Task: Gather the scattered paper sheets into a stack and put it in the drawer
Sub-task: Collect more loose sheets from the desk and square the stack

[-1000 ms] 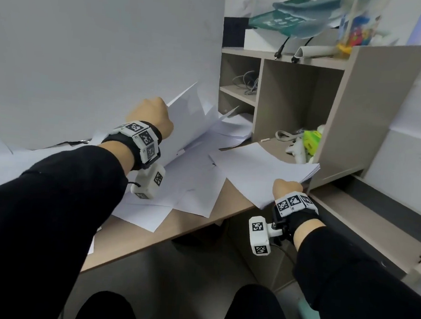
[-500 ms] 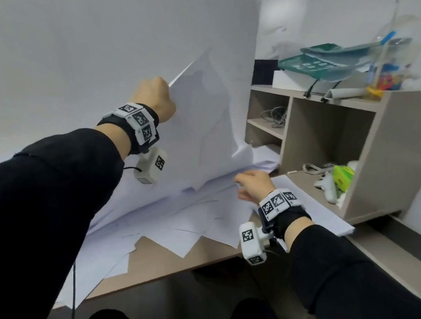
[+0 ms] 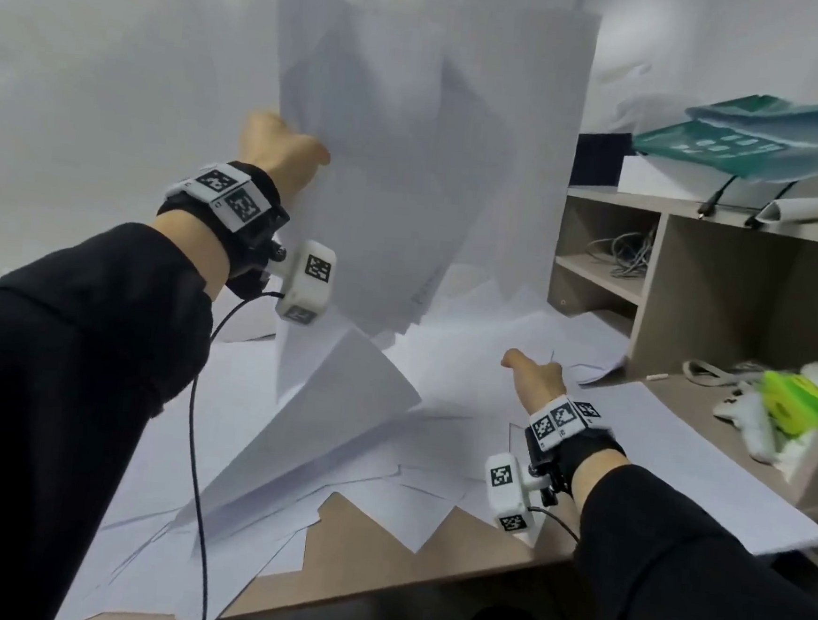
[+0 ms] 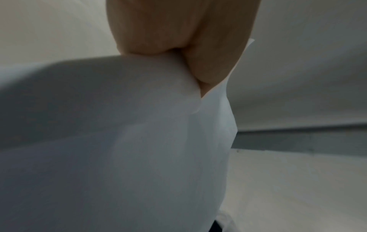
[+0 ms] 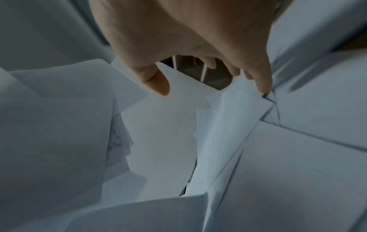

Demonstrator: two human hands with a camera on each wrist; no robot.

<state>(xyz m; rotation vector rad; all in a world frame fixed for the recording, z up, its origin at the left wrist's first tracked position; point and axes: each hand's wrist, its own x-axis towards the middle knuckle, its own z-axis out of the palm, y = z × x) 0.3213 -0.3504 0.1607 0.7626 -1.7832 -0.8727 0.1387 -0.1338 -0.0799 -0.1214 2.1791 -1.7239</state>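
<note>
My left hand (image 3: 282, 148) is raised high and grips a bunch of white paper sheets (image 3: 409, 163) by their left edge; they hang down to the desk. In the left wrist view the curled fingers (image 4: 178, 31) clamp the paper (image 4: 139, 141). Many loose sheets (image 3: 386, 454) lie scattered over the wooden desk (image 3: 369, 546). My right hand (image 3: 534, 373) reaches over them with fingers spread and relaxed (image 5: 258, 81), fingertips touching a sheet (image 5: 228, 117). A neat stack of paper (image 3: 669, 457) lies at the right, beside that wrist. No drawer shows in any view.
A beige shelf unit (image 3: 691, 302) stands at the right with cables, a green and white toy (image 3: 791, 403) and green folders (image 3: 753, 141) on top. A white partition (image 3: 94, 114) closes the back. The desk's front edge runs below my arms.
My left hand has lifted its bunch of sheets much higher. My right hand let go of the neat stack, which now lies on the desk, and reached forward over the loose sheets.
</note>
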